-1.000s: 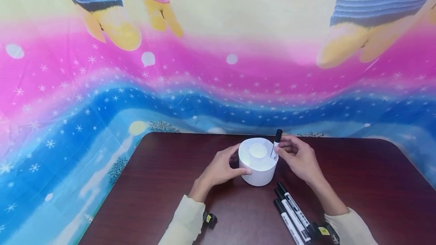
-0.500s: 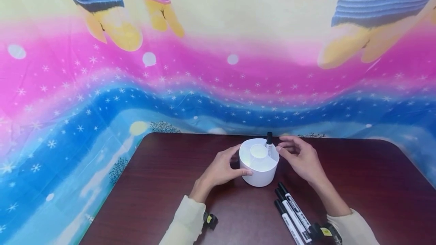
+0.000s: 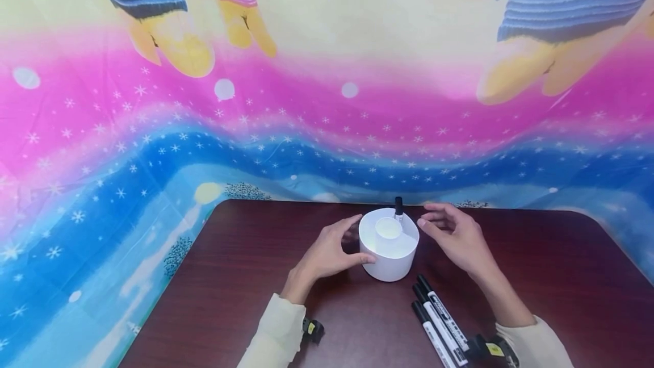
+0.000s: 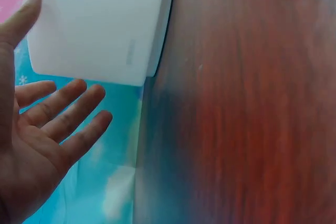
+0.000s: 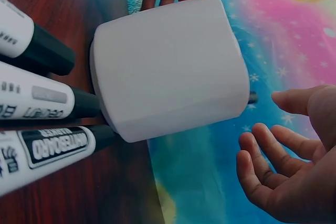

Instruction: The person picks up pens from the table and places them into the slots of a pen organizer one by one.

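A round white pen holder [image 3: 389, 267] with inner dividers stands upright on the table. One black-capped marker [image 3: 398, 207] leans in its back compartment, cap sticking above the rim. My left hand [image 3: 332, 250] is at the holder's left side, the thumb touching its front wall; in the left wrist view the other fingers [image 4: 68, 111] spread apart from it. Just off the right side, my right hand [image 3: 460, 240] hovers with loosely bent fingers and holds nothing. Three whiteboard markers [image 3: 440, 322] lie side by side in front of the right hand, their lower ends partly hidden by the wrist camera.
The dark red-brown table [image 3: 230, 300] has rounded far corners. Behind it hangs a colourful printed cloth [image 3: 306, 107]. A small black wrist camera [image 3: 313, 329] sits at the left cuff, another [image 3: 485, 348] at the right cuff beside the lying markers.
My right hand has let go of the marker and drawn back slightly to the right. The marker now stands further left and back in the holder. My left hand has hardly moved.
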Demonstrator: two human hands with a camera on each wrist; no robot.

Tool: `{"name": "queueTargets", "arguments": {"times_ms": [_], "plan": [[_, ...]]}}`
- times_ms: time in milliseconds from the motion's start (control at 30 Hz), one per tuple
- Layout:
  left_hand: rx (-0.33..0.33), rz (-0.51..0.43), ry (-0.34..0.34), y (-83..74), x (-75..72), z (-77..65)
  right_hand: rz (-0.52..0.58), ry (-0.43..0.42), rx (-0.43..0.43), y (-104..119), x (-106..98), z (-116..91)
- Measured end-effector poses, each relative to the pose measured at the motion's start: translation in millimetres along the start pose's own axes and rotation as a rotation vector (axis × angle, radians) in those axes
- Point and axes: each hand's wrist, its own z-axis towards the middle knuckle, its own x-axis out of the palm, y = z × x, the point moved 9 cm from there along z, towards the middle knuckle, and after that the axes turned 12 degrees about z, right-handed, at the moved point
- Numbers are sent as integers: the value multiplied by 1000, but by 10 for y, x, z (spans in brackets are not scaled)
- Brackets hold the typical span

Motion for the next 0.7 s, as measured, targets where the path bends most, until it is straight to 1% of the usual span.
{"name": "queueTargets", "arguments": {"times_ms": [100, 267, 400, 700], "plan": [[-15, -2, -8, 13, -43, -10, -12, 2, 11, 6, -37, -5], [-4, -18, 1, -6, -46, -16, -23, 10, 21, 6, -58, -17], [3, -31, -9, -9, -52, -8, -19, 9, 18, 18, -65, -25], [28, -19, -14, -20, -50, 0, -17, 9, 10, 37, -74, -22]]}}
